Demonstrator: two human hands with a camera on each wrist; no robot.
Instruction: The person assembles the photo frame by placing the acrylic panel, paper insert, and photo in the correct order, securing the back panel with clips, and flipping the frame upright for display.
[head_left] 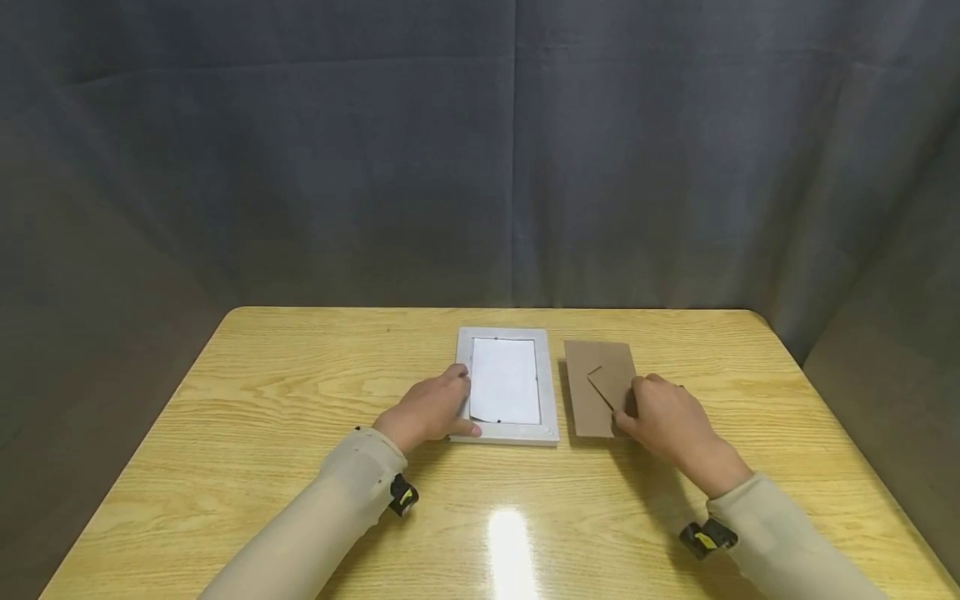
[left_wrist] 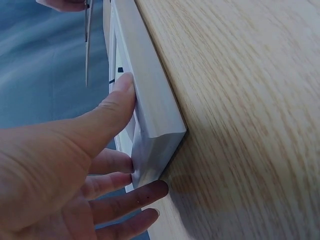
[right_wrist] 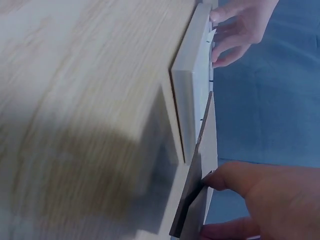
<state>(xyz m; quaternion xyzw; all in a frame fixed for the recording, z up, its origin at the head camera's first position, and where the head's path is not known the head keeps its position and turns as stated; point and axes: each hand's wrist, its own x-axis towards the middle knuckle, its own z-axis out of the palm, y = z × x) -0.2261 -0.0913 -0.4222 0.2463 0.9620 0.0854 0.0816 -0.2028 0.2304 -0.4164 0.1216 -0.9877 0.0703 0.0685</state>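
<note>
A white picture frame [head_left: 550,392] lies face down on the table, with a white sheet [head_left: 505,379] set in its opening and small dark tabs round the inner edge. My left hand [head_left: 435,406] rests on the frame's near left corner; in the left wrist view its thumb presses the rail [left_wrist: 150,85] while the other fingers extend loosely along the side. To the right, my right hand [head_left: 667,417] pinches a brown backing board [head_left: 581,404] by its right edge and stand flap. The right wrist view shows the board [right_wrist: 212,142] tilted up off the table beside the frame.
The wooden table [head_left: 285,375] has rounded far corners. Dark grey curtains [head_left: 375,183] hang behind it and at both sides. A bright light reflection lies on the near tabletop.
</note>
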